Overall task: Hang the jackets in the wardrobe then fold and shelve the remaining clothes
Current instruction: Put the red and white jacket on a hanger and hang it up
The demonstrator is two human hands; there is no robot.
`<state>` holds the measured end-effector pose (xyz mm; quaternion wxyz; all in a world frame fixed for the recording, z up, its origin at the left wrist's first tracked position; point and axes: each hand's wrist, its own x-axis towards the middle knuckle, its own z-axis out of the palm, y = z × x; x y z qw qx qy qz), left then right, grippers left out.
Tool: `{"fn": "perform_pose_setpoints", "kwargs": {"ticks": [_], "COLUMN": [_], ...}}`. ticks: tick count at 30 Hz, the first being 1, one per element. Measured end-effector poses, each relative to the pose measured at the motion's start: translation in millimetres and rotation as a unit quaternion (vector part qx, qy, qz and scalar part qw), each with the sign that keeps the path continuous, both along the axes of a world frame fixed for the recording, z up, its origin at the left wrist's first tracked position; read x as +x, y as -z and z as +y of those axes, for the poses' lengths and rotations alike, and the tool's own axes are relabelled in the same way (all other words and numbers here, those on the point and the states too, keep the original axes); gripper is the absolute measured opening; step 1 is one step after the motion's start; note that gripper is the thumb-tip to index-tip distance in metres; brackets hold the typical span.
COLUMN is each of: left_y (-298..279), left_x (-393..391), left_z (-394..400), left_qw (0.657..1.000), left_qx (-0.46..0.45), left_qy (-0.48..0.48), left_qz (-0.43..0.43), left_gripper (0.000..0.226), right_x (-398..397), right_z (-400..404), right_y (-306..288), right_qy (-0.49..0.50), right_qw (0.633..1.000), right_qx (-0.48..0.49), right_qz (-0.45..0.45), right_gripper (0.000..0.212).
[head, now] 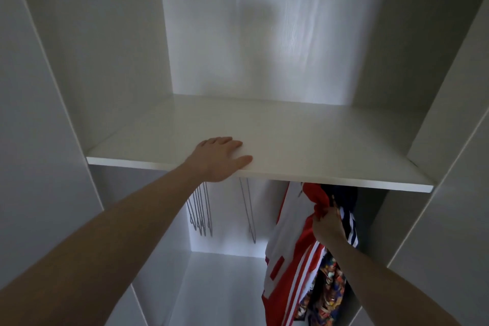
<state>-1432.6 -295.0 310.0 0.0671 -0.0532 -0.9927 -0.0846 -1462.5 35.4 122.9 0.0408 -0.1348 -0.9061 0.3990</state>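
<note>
Left hand (219, 157) flat, fingers spread, resting on shelf (291, 140) edge. Right hand (328, 222) pinching red jacket (291, 259), hung beside dark striped jacket (349, 219) below. Spare hangers (201, 212) left. Hanging seemingly nearly done; nothing folded or shelved yet.

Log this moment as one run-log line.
left hand: flat on shelf | right hand: pinching red jacket | spare hangers: left
</note>
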Motion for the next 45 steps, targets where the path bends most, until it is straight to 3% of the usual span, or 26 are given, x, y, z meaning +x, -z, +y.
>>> {"fn": "perform_pose_setpoints", "kwargs": {"ticks": [4,7,9,11,14,19,24,30,35,39,45], "left_y": [0,1,1,2,1,3,2,0,0,-2,-2], "left_x": [2,1,1,1,1,0,0,2,2,3,6], "left_z": [1,1,1,1,1,0,-1,0,1,1,1], "left_qw": [1.000,1.000,1.000,1.000,1.000,1.000,0.999,0.999,1.000,1.000,1.000], "left_qx": [0.010,0.011,0.012,0.014,0.011,0.019,0.029,0.028,0.019,0.011,0.016], "left_qy": [-0.005,-0.006,-0.008,-0.007,-0.002,-0.006,-0.009,-0.004,-0.005,-0.006,-0.004], "left_qz": [0.011,0.014,0.016,0.017,0.017,0.019,0.025,0.025,0.022,0.023,0.023], "left_gripper": [0.097,0.096,0.094,0.093,0.086,0.090,0.090,0.087,0.088,0.088,0.092], "right_x": [13,25,31,32,26,11,-8,-11,-4,20,77], "right_z": [-9,-25,-45,-67,-98,-137,-155,-166,-166,-151,-116], "right_y": [5,6,8,12,19,29,32,32,26,20,9], "right_qy": [-0.003,0.019,-0.034,-0.122,-0.197,-0.210,-0.191,-0.166,-0.151,-0.157,-0.170], "right_qw": [0.998,0.980,0.970,0.968,0.972,0.975,0.977,0.982,0.982,0.974,0.970], "right_qx": [0.002,0.059,0.032,-0.028,-0.076,-0.067,-0.039,-0.061,-0.105,-0.155,-0.155], "right_qz": [0.056,0.189,0.239,0.216,0.105,-0.034,-0.091,-0.066,-0.032,-0.049,-0.082], "right_gripper": [0.035,0.034,0.033,0.033,0.029,0.051,0.038,0.017,0.016,0.022,0.018]}}
